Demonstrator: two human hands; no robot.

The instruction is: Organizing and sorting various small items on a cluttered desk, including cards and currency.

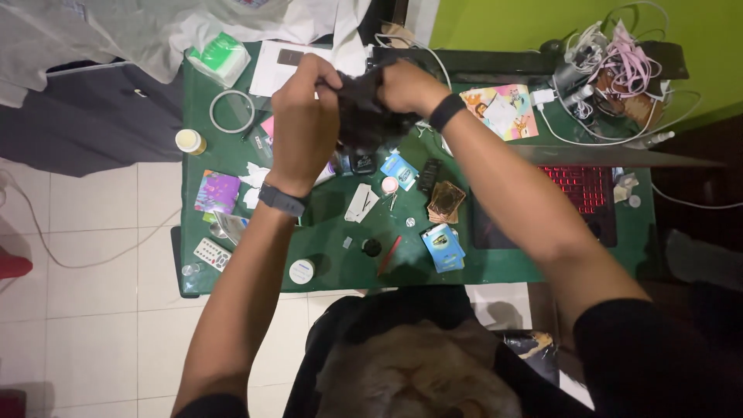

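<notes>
A person's two hands are gripping a crumpled black cloth (364, 116) above the far middle of a cluttered green tabletop (340, 255), seen from a head-worn camera. The left hand (303, 128), a dark watch (282, 201) on its wrist, is closing its fingers round the cloth's left side, knuckles facing the camera. The right hand (406, 87), a black band (446, 111) on its wrist, is clenching the cloth's upper right edge. Both hands are curled tight on the fabric, which is hanging bunched between them, clear of the tabletop.

Beneath the hands, small things are lying scattered: blue card packets (443, 248) near the near edge, a stack of brown-backed cards (446, 201) just beyond them, a red pen (389, 255), a white round lid (302, 272) by the near edge, and a white tag (361, 203) near the middle. A clear tape ring (232, 111) and a green-and-white tissue pack (219, 58) are sitting toward the far left corner, with a small yellow-capped jar (190, 142) at the left edge. A keyboard with red backlight (582, 188) is glowing at the right side, and a tangle of pink and white cables (619, 73) is piled at the far right corner
</notes>
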